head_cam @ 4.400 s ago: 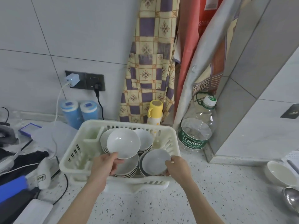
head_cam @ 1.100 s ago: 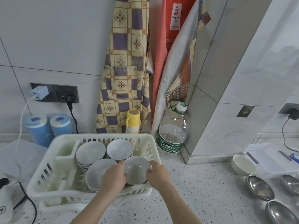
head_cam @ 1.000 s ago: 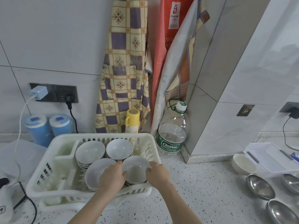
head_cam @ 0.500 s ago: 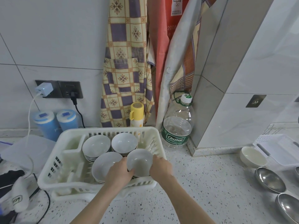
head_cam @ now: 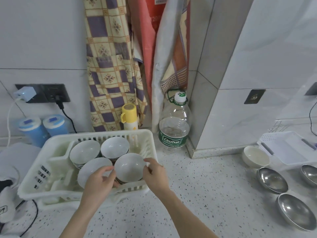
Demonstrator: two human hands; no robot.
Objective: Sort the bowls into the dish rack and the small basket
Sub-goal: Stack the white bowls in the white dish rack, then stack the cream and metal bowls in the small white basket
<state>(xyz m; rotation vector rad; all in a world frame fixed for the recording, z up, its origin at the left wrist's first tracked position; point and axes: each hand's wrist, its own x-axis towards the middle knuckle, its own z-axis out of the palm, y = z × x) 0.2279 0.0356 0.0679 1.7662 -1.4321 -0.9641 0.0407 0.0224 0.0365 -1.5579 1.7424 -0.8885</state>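
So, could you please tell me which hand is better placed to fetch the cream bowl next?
The right hand. The cream bowl sits on the counter to the right, on that hand's side; the left hand is over the dish rack.

One white dish rack (head_cam: 32,182) stands on the surface (head_cam: 214,194) at the left. It holds four stacks of white bowls (head_cam: 129,167); the number of bowls in each stack cannot be told. At the right there are three steel bowls (head_cam: 271,179), one cream bowl (head_cam: 256,157) and one small white basket (head_cam: 288,148). Far, by the wall, there are two blue canisters (head_cam: 42,129), one yellow flask (head_cam: 129,117) and one clear water bottle (head_cam: 175,124). Two hands (head_cam: 155,174) are in view.
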